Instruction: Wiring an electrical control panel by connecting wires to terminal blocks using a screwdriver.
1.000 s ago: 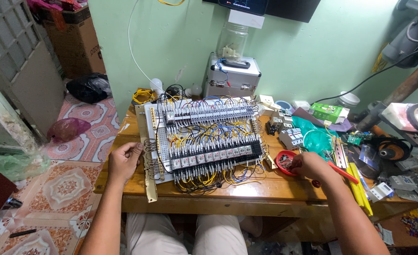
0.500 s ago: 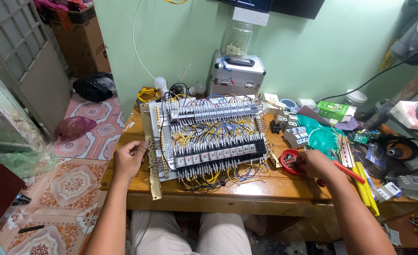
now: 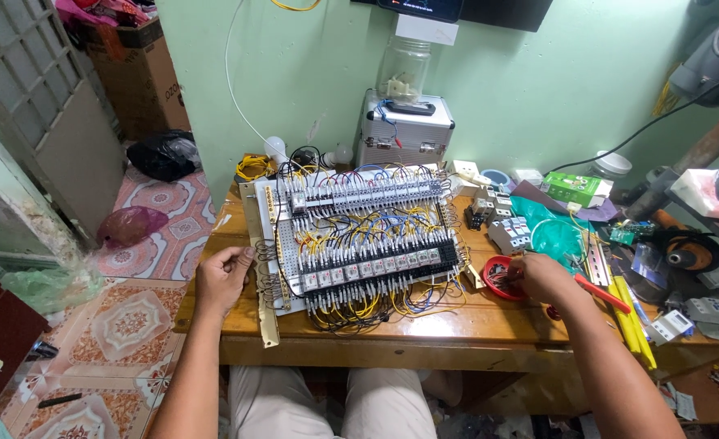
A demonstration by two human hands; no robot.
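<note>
- Wiring panel (image 3: 359, 244) lies flat on table (image 3: 489, 321); left hand (image 3: 223, 279) at its left edge, fingers curled, seemingly steadying it.
- Right hand (image 3: 542, 278) fingers pinch inside red dish (image 3: 499, 276), just right of panel; contents too small to tell.

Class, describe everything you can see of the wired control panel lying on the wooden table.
The control panel is a pale perforated board lying flat on the wooden table. Rows of small grey and black terminal modules cross it, joined by dense yellow, blue, red and black wires that spill over its front edge. A yellowish strip runs down its left side. The left hand rests at that left edge; the right hand is off to the right, at a small red dish.
</note>
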